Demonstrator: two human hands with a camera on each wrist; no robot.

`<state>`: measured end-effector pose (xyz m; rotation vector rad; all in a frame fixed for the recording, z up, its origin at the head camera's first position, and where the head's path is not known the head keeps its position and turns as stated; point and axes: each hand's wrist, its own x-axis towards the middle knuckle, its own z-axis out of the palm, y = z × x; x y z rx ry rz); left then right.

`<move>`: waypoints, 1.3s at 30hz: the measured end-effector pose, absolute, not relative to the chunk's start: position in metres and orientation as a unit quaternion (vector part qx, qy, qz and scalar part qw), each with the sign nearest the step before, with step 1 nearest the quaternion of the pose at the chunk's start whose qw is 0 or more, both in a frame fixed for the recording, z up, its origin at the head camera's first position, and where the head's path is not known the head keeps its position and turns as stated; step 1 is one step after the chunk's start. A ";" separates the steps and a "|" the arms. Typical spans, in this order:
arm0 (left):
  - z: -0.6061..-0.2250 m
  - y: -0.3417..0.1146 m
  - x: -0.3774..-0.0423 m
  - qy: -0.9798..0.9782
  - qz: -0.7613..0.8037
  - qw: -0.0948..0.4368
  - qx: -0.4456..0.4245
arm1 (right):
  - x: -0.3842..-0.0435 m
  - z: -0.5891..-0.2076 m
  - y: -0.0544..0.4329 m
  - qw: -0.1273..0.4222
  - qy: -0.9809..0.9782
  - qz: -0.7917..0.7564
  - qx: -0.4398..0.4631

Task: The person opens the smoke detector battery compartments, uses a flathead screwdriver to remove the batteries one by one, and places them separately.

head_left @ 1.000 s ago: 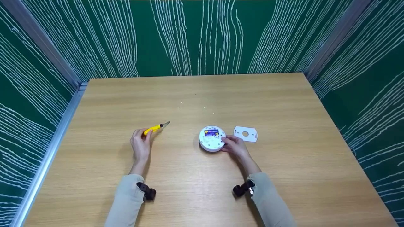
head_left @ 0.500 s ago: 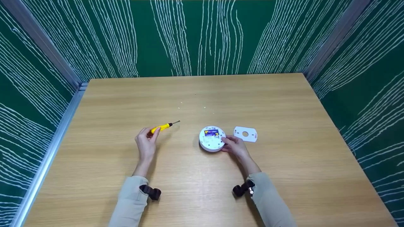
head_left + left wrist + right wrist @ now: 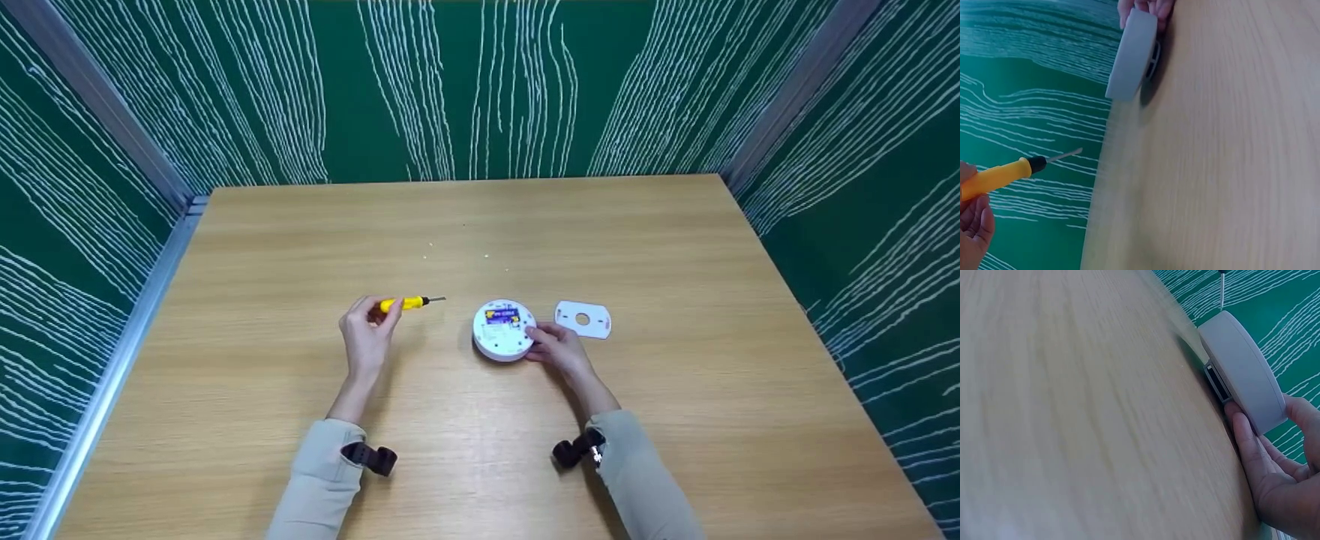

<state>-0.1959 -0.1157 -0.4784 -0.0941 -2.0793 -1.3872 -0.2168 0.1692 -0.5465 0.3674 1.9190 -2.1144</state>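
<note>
In the head view my left hand (image 3: 366, 337) grips a yellow-handled screwdriver (image 3: 405, 304) above the table. Its thin metal shaft points right, toward a round white smoke detector (image 3: 495, 343). The left wrist view shows the screwdriver's black collar (image 3: 1037, 163) and bare tip, apart from the detector. My right hand (image 3: 564, 349) holds the detector by its right edge, thumb on the labelled face and fingers underneath. From the right wrist, the detector (image 3: 1241, 371) is tilted close over the table, and a slotted part (image 3: 1217, 382) shows on its underside.
A flat white mounting plate (image 3: 598, 321) with a round centre hole lies just right of the detector. Several tiny white specks (image 3: 486, 256) are scattered farther back on the wooden table (image 3: 465, 465). Green walls (image 3: 465, 90) with white lines stand behind and at both sides.
My left hand has moved right with the screwdriver, nearer the detector. The shaft has swung from pointing up and right to nearly level. My right hand and the detector have stayed in place.
</note>
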 end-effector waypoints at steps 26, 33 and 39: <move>-0.453 -0.066 -0.212 -0.772 -0.564 0.282 -0.082 | -0.215 -0.545 0.168 0.131 0.654 -0.734 0.129; -0.450 -0.056 -0.217 -0.780 -0.561 0.264 -0.086 | -0.214 -0.545 0.168 0.127 0.647 -0.743 0.117; -0.450 -0.048 -0.222 -0.784 -0.558 0.254 -0.093 | -0.214 -0.546 0.169 0.125 0.642 -0.749 0.105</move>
